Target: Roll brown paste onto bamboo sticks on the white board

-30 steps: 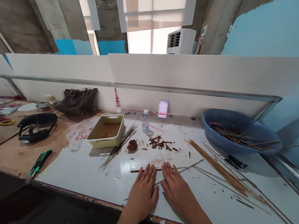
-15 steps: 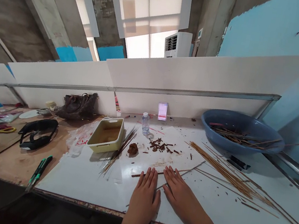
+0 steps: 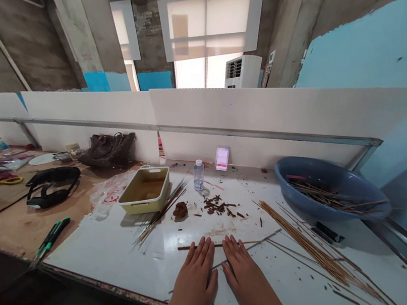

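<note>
The left hand (image 3: 194, 286) and right hand (image 3: 242, 275) lie flat and fully open on the white worktop (image 3: 96, 254), holding nothing, fingertips at a thin wooden stick (image 3: 183, 247)

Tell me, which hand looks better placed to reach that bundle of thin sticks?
Probably the right hand: it lies flat on the white board, closer to the bundle of thin wooden sticks. The left hand lies farther off, with the right hand between it and the bundle.

The head-worn camera looks forward and down at both hands (image 3: 195, 281) (image 3: 242, 275).
</note>
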A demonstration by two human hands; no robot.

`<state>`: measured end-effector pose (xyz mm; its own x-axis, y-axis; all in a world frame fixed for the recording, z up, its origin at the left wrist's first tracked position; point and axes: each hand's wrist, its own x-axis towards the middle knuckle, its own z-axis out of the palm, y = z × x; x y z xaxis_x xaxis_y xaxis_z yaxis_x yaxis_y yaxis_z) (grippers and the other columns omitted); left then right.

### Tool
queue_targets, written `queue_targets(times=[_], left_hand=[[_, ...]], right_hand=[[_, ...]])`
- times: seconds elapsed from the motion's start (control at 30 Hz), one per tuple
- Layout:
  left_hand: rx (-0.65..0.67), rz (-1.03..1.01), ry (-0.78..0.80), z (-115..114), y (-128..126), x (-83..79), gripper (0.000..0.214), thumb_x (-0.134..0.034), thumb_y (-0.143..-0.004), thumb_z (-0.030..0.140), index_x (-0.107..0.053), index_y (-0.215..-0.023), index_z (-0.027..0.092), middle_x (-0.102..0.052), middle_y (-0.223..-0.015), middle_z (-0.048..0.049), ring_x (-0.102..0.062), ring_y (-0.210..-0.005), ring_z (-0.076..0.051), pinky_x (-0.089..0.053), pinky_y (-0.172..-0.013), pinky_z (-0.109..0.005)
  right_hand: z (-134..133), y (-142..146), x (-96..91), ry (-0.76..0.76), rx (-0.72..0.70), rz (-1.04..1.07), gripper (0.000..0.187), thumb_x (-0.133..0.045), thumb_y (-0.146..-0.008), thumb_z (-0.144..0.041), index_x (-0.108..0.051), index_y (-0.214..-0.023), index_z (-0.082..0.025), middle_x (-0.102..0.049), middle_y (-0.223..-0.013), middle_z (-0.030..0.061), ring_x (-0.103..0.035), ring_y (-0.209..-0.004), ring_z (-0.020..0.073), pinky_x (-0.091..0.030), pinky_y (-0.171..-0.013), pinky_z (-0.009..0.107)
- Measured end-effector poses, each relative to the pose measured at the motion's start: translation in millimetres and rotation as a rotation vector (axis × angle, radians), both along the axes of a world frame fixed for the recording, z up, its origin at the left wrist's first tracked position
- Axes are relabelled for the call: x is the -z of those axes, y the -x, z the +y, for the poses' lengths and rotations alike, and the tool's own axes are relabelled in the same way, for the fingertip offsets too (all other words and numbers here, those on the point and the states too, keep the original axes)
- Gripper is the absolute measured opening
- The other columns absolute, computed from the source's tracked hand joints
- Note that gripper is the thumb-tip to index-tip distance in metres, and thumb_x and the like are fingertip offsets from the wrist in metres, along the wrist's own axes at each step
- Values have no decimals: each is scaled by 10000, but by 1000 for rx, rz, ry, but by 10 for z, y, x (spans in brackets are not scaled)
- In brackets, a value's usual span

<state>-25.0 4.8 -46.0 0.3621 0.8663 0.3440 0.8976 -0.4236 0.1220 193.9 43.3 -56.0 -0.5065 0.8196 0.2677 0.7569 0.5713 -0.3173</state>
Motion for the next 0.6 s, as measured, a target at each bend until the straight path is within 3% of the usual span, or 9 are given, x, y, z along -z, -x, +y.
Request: queue_targets(times=[0.4, 0.6], left_hand=[[1, -1, -10, 0, 5, 61, 686, -465, -1117, 296, -322, -1783, 219, -390, -1800, -61, -387, -1680, -279, -409, -1373, -553], [-31, -9, 19, 85, -55, 36, 654, -436, -1107, 272, -393, -1754, 191, -419, -1788, -82, -379, -1686, -289, -354, -1394, -596]], right_hand=[[39, -15, 103, -51, -9, -15, 607, -427, -1179, -430, -456, -1730, -179, -468, -1754, 133, -450, -1639, 314, -437, -1345, 552], [114, 91, -112, -119, -61, -46, 639, -433, -1178, -439, -394, -1757, -170, -413, -1777, 171, -403, -1663, 340, -422, -1337, 605]])
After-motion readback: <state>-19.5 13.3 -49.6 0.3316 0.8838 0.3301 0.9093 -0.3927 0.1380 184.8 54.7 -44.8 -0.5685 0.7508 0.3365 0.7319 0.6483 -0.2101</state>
